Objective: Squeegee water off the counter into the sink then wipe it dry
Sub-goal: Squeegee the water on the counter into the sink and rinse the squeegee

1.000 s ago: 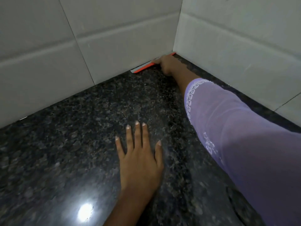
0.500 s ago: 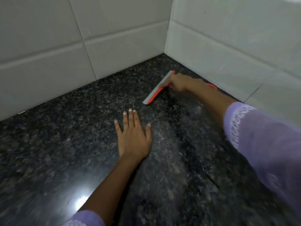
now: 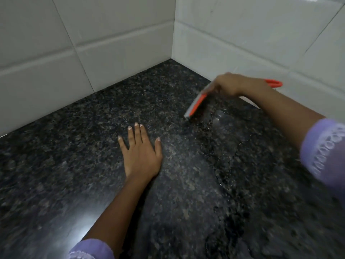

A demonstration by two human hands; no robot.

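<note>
My right hand (image 3: 230,84) grips an orange squeegee (image 3: 196,104) with a grey blade, near the right wall. Its blade rests on the dark speckled granite counter (image 3: 74,165), and the orange handle end sticks out behind my wrist. A film of water (image 3: 220,128) with a wavy edge lies on the counter just in front of the blade and runs toward me. My left hand (image 3: 141,152) lies flat on the counter, palm down, fingers slightly spread, left of the wet patch. The sink is out of view.
White tiled walls (image 3: 112,43) meet in a corner at the back of the counter. A bright light reflection (image 3: 89,232) shines on the stone near my left forearm. Purple sleeves cover both of my arms.
My right hand has dragged the squeegee out of the back corner, along the right wall, toward me. My left hand has stayed flat on the counter.
</note>
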